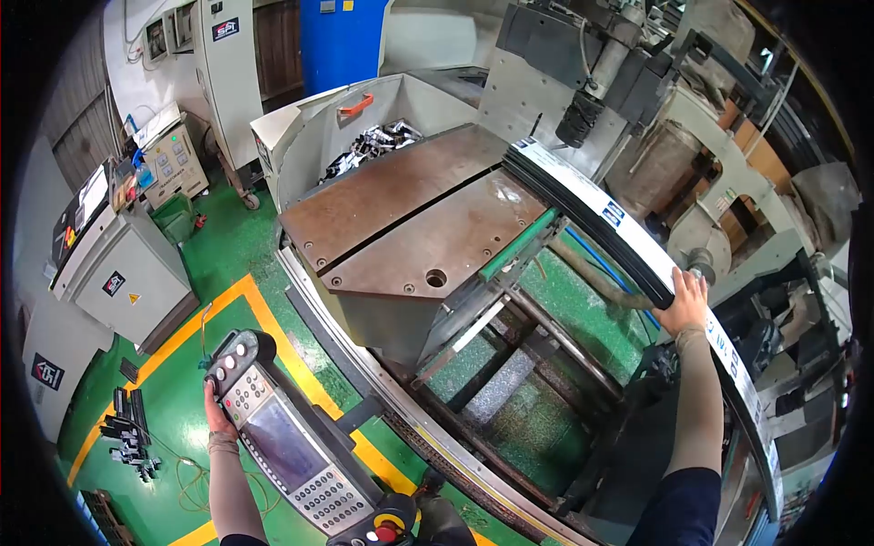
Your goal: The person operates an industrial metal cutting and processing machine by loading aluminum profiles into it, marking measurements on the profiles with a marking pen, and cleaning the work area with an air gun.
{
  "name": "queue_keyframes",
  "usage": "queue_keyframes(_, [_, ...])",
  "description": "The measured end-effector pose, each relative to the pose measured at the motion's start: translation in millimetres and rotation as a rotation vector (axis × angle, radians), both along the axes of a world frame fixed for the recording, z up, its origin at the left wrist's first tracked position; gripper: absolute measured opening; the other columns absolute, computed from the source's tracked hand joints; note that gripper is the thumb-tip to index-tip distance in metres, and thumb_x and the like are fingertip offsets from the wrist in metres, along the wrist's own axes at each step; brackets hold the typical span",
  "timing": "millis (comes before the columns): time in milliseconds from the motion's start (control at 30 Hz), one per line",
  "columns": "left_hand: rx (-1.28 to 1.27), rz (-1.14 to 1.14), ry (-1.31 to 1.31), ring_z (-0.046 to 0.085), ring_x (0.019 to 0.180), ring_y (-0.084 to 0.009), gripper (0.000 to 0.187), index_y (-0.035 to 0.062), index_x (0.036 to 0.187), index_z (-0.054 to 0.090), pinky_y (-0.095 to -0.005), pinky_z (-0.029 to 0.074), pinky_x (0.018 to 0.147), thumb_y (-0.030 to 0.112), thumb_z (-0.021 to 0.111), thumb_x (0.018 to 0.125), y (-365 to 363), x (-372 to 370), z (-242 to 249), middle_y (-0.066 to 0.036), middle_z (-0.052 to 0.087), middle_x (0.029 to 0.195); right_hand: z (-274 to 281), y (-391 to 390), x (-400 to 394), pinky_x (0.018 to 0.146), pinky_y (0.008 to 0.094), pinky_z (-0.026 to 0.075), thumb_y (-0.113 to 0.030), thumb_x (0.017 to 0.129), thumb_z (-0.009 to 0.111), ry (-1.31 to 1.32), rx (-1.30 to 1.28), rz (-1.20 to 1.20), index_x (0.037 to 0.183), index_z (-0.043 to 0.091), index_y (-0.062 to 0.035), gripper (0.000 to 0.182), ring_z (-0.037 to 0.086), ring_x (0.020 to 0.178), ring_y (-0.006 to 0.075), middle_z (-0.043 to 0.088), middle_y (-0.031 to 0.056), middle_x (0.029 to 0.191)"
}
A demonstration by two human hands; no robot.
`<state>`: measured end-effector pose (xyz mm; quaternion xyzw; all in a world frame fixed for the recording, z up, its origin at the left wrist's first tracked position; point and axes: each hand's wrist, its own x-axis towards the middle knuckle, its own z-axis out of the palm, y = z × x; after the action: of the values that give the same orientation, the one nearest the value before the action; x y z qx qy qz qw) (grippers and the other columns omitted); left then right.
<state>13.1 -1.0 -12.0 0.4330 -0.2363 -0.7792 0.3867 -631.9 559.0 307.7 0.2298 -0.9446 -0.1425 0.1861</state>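
Lower centre of the frame: a control pendant point(300, 446) with a dark screen, two keypads and a red stop button on a yellow base; its writing is too small to read. The left hand point(216, 411) grips its upper left edge, fingers wrapped behind. At right, the right hand point(685, 300) lies spread on the end of a long curved strip stack point(583, 214), dark-edged with a white face bearing small blue marks, unreadable. The stack runs up-left over two rust-brown plates point(410, 218) split by one seam, above an open machine bed. Upper centre: a grey bin point(364, 127) of metal parts with an orange handle. At left, two grey cabinets point(123, 273) stand on the green floor, edged by a yellow line point(273, 328).
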Motion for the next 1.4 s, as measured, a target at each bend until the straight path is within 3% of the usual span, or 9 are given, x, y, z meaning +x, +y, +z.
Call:
queue_keyframes(67, [-0.059,0.072,-0.022,0.067,0.1,-0.0259,0.049,0.012,0.128,0.053,-0.0394,0.055,0.089,0.043,0.057,0.09,5.1,-5.8,7.1,-0.01,0.065,0.118,-9.7,8.6,3.1,0.118,0.0468,0.018,-0.036,0.063,0.082,-0.008,-0.054,0.011,0.14,0.038,-0.0063,0.093,0.039,0.133,0.0307,0.046,0.018,0.136])
queue_keyframes(367, [-0.082,0.041,-0.065,0.067,0.1,-0.0269,0.053,0.0103,0.128,0.053,-0.0393,0.054,0.089,0.048,0.052,0.091,8.8,-14.1,14.9,-0.012,0.064,0.119,-7.4,5.8,4.9,0.118,0.0456,0.021,-0.035,0.065,0.082,-0.021,-0.037,-0.027,0.141,0.037,-0.0074,0.093,0.039,0.134,0.0308,0.045,0.0183,0.138])
queue_keyframes(900, [-0.057,0.054,-0.089,0.068,0.097,-0.0263,0.052,0.0114,0.126,0.053,-0.0387,0.055,0.088,0.047,0.058,0.088,9.3,-13.6,15.3,-0.012,0.066,0.115,-11.6,2.7,3.1,0.117,0.043,0.025,-0.03,0.062,0.082,-0.009,-0.076,-0.027,0.14,0.039,-0.0073,0.092,0.041,0.131,0.0318,0.046,0.0174,0.137])
queue_keyframes(1233, [-0.121,0.056,-0.055,0.067,0.098,-0.0262,0.05,0.0086,0.127,0.054,-0.0385,0.054,0.089,0.043,0.056,0.091,9.0,-13.9,13.5,-0.012,0.065,0.117,-13.5,7.3,-0.4,0.115,0.0412,0.028,-0.025,0.059,0.08,-0.003,-0.106,0.055,0.139,0.04,-0.0051,0.091,0.044,0.128,0.0332,0.048,0.0178,0.132])
queue_keyframes(1400, [-0.11,0.055,-0.058,0.067,0.1,-0.0265,0.05,0.0084,0.127,0.054,-0.0391,0.054,0.09,0.042,0.055,0.091,5.0,-9.4,6.3,-0.012,0.065,0.118,-7.2,0.4,8.2,0.116,0.0431,0.027,-0.026,0.061,0.081,-0.02,-0.066,-0.025,0.14,0.04,-0.0071,0.091,0.043,0.13,0.0317,0.047,0.0156,0.135])
